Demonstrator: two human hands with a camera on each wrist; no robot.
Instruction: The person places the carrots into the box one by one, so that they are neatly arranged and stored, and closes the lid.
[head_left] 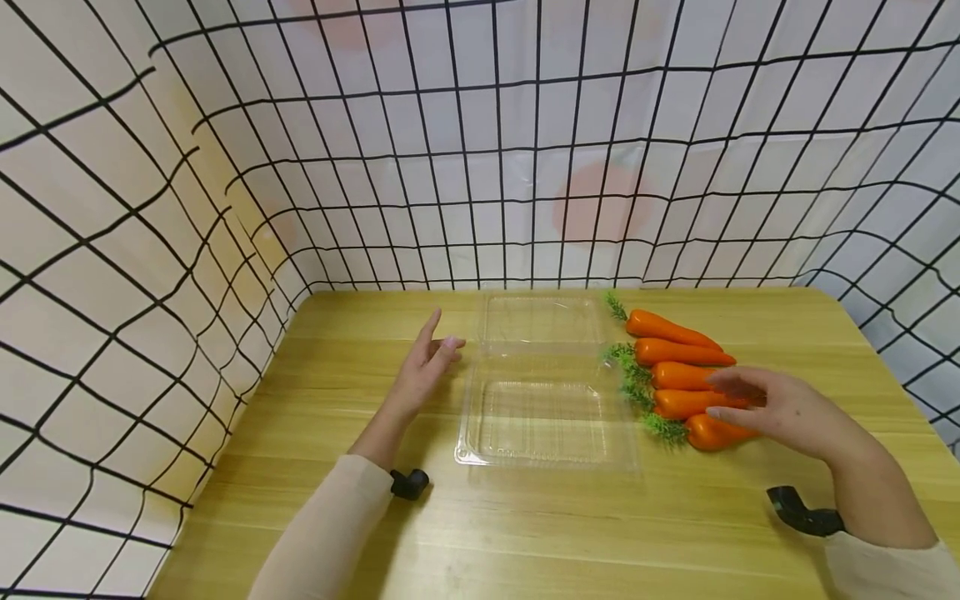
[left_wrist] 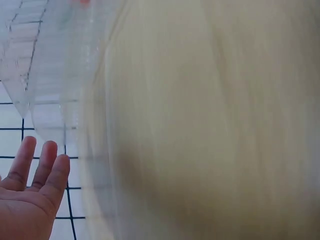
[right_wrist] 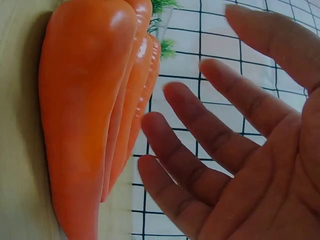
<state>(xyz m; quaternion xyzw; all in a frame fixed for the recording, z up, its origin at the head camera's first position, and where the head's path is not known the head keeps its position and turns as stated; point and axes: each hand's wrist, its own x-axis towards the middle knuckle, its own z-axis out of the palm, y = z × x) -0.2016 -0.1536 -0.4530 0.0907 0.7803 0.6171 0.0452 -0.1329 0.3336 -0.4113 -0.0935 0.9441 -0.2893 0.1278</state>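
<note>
Several orange carrots (head_left: 678, 352) with green leafy tops (head_left: 637, 387) lie side by side on the right of the table. My right hand (head_left: 787, 408) hovers over the nearer ones with fingers spread; in the right wrist view its fingers (right_wrist: 220, 135) stand apart from the big near carrot (right_wrist: 85, 100). A clear plastic clamshell box (head_left: 468, 454) lies unfolded in the middle, lid half toward the back. My left hand (head_left: 423, 371) is just left of the box, fingers extended and holding nothing. The left wrist view shows this hand (left_wrist: 30, 200) beside the box's clear wall (left_wrist: 70, 65).
A wooden table (head_left: 525, 533) carries everything. Black wire grid panels (head_left: 487, 154) rise along its back and both sides, with pale cloth behind them. A black wrist mount (head_left: 408, 483) sits on the left wrist and another (head_left: 802, 512) on the right.
</note>
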